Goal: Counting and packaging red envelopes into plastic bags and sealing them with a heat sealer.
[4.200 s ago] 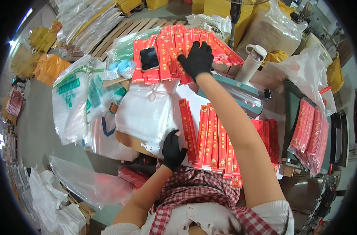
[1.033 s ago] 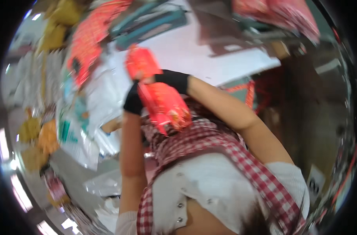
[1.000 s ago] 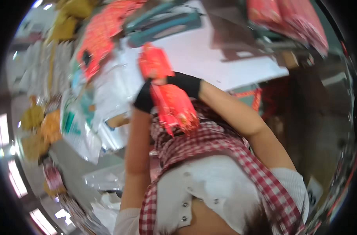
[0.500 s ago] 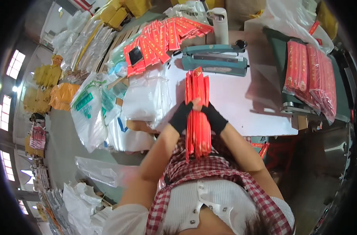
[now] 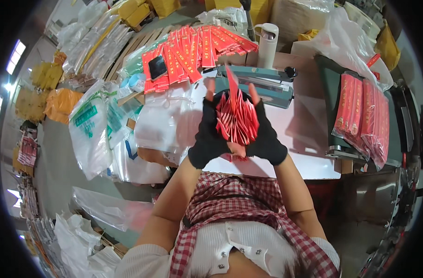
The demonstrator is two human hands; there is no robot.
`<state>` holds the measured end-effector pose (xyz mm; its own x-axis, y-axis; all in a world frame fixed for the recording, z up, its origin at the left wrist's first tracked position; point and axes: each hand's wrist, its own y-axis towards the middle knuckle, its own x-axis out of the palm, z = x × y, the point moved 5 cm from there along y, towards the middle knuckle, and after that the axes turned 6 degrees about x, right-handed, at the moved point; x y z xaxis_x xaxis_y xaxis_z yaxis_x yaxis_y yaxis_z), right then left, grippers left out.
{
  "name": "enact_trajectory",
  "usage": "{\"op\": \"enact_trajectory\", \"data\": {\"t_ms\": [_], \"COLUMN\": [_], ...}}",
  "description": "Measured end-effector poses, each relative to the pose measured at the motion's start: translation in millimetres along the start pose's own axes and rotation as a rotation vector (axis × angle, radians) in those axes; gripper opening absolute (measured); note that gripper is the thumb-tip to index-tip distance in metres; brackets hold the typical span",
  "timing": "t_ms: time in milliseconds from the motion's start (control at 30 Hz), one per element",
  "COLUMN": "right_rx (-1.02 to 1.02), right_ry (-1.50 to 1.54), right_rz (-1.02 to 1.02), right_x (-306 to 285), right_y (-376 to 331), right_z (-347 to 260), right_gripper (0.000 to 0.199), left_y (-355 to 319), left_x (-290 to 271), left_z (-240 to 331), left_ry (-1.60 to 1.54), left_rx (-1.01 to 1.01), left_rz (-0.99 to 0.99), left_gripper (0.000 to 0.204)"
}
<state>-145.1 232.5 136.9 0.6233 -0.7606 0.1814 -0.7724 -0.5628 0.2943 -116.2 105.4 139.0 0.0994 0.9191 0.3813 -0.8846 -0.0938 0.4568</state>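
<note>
A thick bundle of long red paper packets (image 5: 237,121) stands on end over the white tabletop (image 5: 309,157), its many edges turned up toward me. My left hand (image 5: 208,138), in a black fingerless glove, presses its left side. My right hand (image 5: 268,138), gloved the same way, presses the right side. The thumbs lie near the bundle's near side and one packet sticks up above the others. Just beyond the hands is a blue-green bench heat sealer (image 5: 275,98), partly hidden by them.
Loose red packets (image 5: 188,51) spread across the far left, with a black phone (image 5: 157,67) on them. Clear plastic bags (image 5: 160,121) lie left of the hands. A white flask (image 5: 268,46) stands behind the sealer. Bagged red bundles (image 5: 350,104) rest on a dark green surface at right.
The bundle has gone from lying lengthwise toward me to standing on end, farther from my body. My hands have shifted from gripping its middle to pressing both sides.
</note>
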Motion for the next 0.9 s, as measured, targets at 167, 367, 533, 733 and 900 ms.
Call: {"op": "enact_trajectory", "data": {"t_ms": [167,367,533,733,900], "right_rx": [-0.080,-0.020,-0.148,0.020,-0.143], "right_ry": [-0.322,-0.180,-0.286,-0.136,-0.539], "right_rz": [0.038,0.075,0.083,-0.062,0.055], "right_x": [-25.0,-38.4,-13.2,-22.4,-12.7], "right_y": [25.8,33.5,23.7,22.3,30.6], "right_z": [38.8,48.1,-1.9,33.6,11.8], "right_gripper": [0.136,0.129,0.133,0.149,0.135], "left_y": [17.1,39.7,35.1,16.9,26.7], "left_x": [-37.3,-19.8,0.5,-32.1,-30.5], "left_z": [-44.8,-39.8,7.5,-20.5,-23.7], "left_ry": [0.514,0.286,0.337,0.323,0.667], "left_rx": [0.056,-0.063,0.201,-0.134,-0.245], "left_rz": [-0.209,-0.062,-0.170,-0.163,-0.120], "left_gripper": [0.141,0.125,0.147,0.169,0.122]}}
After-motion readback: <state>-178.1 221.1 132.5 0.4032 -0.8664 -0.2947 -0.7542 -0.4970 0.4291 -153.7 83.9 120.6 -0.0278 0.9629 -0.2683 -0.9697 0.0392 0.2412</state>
